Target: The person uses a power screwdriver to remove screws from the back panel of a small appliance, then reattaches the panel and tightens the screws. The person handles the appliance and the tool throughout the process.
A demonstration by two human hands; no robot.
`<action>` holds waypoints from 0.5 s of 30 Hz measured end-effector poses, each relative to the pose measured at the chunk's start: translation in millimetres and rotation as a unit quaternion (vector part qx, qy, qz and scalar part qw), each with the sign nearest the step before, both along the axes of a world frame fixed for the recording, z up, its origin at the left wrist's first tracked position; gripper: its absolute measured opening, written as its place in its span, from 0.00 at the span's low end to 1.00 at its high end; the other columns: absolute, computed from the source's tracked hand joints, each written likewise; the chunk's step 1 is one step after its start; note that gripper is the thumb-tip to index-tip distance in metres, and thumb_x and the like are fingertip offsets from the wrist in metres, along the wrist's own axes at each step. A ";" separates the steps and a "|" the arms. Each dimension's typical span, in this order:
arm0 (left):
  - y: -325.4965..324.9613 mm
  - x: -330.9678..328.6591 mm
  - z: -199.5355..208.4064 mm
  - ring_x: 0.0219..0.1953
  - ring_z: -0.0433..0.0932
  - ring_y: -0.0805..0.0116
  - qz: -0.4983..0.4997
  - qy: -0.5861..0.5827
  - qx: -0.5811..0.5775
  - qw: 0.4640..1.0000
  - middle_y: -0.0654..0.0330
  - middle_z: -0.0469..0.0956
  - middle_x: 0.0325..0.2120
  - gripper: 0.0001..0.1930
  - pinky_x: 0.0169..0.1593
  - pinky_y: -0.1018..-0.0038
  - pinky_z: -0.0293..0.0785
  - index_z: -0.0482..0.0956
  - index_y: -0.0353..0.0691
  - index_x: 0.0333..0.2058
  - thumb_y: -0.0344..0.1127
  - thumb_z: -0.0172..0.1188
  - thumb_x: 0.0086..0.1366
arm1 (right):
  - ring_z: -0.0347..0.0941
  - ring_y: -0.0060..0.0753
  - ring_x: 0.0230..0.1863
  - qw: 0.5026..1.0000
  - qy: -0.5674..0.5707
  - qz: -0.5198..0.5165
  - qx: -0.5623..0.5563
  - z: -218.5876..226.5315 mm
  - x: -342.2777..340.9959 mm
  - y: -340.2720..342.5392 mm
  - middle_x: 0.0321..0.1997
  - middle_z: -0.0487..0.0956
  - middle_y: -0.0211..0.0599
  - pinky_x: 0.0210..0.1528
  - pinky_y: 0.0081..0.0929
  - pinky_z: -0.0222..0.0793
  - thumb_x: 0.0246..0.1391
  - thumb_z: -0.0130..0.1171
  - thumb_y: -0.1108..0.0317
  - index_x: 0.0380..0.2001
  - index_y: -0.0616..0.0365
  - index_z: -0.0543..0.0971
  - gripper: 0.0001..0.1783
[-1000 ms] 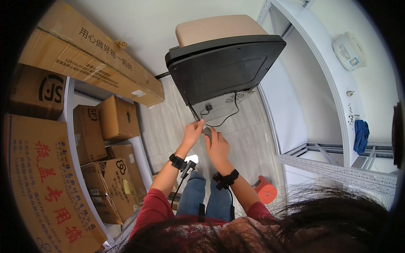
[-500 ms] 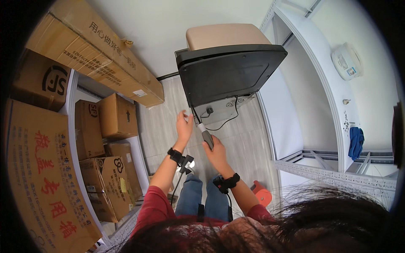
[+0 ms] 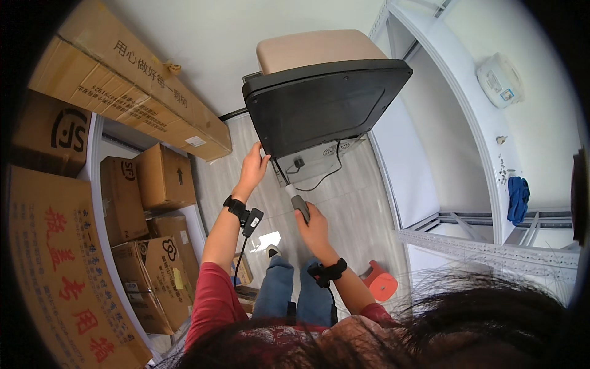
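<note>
In my right hand (image 3: 314, 227) is a screwdriver (image 3: 299, 206) with a grey handle, a white collar and a thin dark shaft. Its shaft reaches up to the lower left corner of a large black panel (image 3: 326, 107); whether the tip sits in a screw cannot be made out. My left hand (image 3: 252, 169) is at that same corner, its fingers and thumb closed about the panel's edge. A rounded beige body (image 3: 319, 49) is joined to the panel's far side. Below the panel stands a grey box (image 3: 316, 165) with a black plug and cable (image 3: 335, 169).
Cardboard boxes (image 3: 163, 178) fill a shelf on the left, with a long carton (image 3: 132, 92) leaning beyond them. White metal shelving (image 3: 458, 141) on the right holds a clear tub (image 3: 499, 80) and a blue bundle (image 3: 518, 200). A red stool (image 3: 381, 284) stands on the floor.
My left hand has moved up and left, from beside the screwdriver's shaft to the panel's corner. The whole view has shifted slightly. My right hand keeps its grip on the screwdriver.
</note>
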State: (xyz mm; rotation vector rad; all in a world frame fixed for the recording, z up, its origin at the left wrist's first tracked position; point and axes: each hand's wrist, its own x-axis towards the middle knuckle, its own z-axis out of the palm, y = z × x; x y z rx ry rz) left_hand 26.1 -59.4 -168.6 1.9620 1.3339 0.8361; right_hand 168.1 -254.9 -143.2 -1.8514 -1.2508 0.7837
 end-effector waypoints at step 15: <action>-2.5 1.7 -11.9 0.35 0.74 0.37 0.004 0.036 0.035 0.999 0.38 0.75 0.34 0.21 0.34 0.53 0.71 0.59 0.34 0.52 0.26 0.53 0.60 | 0.73 0.61 0.38 1.000 0.009 -0.013 0.023 -7.1 -12.5 -0.2 0.40 0.76 0.58 0.38 0.45 0.70 0.54 0.55 0.57 0.46 0.65 0.72 0.23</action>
